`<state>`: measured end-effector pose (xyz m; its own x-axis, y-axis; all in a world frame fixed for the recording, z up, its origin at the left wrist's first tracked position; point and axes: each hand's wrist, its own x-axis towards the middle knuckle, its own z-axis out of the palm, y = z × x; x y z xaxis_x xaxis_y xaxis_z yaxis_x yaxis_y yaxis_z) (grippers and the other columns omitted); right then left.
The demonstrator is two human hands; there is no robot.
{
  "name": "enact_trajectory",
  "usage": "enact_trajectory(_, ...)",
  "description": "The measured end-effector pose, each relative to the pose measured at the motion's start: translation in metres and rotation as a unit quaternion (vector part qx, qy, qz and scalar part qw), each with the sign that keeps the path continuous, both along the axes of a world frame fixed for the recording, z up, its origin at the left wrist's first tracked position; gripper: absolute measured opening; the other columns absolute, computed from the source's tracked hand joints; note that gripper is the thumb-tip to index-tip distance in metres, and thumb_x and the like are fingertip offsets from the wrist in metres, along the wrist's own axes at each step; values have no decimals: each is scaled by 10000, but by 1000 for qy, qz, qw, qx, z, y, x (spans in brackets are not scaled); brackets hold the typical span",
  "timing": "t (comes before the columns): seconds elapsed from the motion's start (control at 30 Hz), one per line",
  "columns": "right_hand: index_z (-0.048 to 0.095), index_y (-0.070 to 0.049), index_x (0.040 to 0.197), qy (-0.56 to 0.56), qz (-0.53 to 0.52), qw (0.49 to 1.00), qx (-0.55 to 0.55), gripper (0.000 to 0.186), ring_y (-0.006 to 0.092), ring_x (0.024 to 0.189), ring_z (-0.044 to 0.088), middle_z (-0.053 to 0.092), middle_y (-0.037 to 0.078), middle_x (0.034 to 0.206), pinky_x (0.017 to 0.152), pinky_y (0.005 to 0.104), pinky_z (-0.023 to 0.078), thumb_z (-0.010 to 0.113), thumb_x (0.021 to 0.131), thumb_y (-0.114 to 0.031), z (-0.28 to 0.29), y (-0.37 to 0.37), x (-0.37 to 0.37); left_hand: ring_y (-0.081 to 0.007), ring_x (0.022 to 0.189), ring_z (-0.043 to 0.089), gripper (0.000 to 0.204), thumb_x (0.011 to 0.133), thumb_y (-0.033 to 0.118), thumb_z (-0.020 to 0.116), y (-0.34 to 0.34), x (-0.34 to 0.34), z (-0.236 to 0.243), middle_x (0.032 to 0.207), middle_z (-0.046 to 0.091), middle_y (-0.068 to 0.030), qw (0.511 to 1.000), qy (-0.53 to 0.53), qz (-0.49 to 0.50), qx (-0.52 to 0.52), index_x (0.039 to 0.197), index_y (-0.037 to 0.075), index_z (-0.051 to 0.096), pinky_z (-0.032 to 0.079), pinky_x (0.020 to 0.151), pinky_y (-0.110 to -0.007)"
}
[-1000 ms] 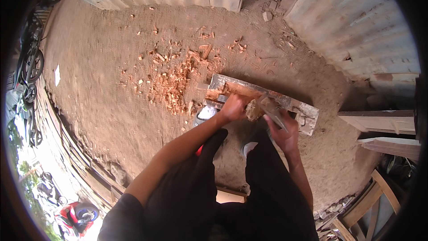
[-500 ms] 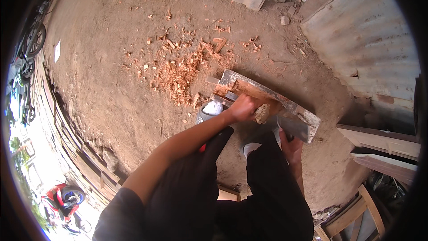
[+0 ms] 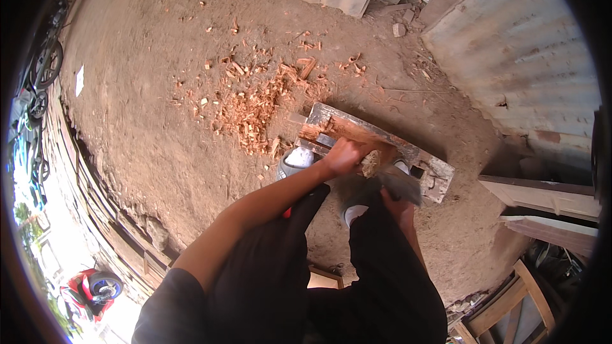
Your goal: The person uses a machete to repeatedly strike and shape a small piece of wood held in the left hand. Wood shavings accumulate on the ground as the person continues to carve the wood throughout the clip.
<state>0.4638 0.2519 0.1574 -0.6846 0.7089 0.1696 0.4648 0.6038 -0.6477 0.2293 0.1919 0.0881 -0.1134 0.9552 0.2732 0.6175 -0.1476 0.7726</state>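
Packed brown earth (image 3: 153, 108) is seen across the head view, edged by corrugated metal sheets (image 3: 516, 57) and strewn with reddish wood chips (image 3: 248, 121). Low in front of the knees, a weathered board (image 3: 390, 146) lies aslant, its upper face hollowed to fresh red wood. Over that hollow, a chisel-like tool (image 3: 371, 163) is clenched in the left hand (image 3: 346, 157), its frayed butt left exposed; the working end cannot be made out. Nearer the body, a flat grey tool (image 3: 401, 187), badly blurred, is grasped at its lower end by the right hand (image 3: 399, 207). Of the hands, neither looks released. The board should be judged stiff and fairly heavy, best taken by its outer ends, clear of the hollow. Shaft-first handling would suit the chisel-like tool, its butt being rough and perhaps crumbly; the flat one looks rigid, and is best held low.
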Motion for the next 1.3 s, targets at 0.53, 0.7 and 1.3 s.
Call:
enact_trajectory(0.53,724,-16,1116,-15,-160,948,-275,326,322,937,730,741,189,1071,853,411,565,784,866,-217,43,7,-20,-332,748,714,429,737,192,783,-6,-1,-6,787,710,-134,999,15,22,-32,1141,84,690,549,662,-448)
enact_trajectory(0.7,691,-3,1170,-128,-82,980,-125,292,340,983,715,727,193,1105,847,413,559,718,931,-169,-2,-3,4,-328,742,715,483,690,127,758,4,6,1,796,716,-126,997,18,7,-72,1166,90,691,549,652,-451)
enact_trajectory(1.3,687,16,1113,7,-243,931,-273,292,318,864,715,723,182,976,788,423,552,737,889,-164,-1,13,-1,-354,788,714,400,697,124,727,19,6,-5,855,734,-157,994,-4,63,-94,1091,73,687,557,680,-460)
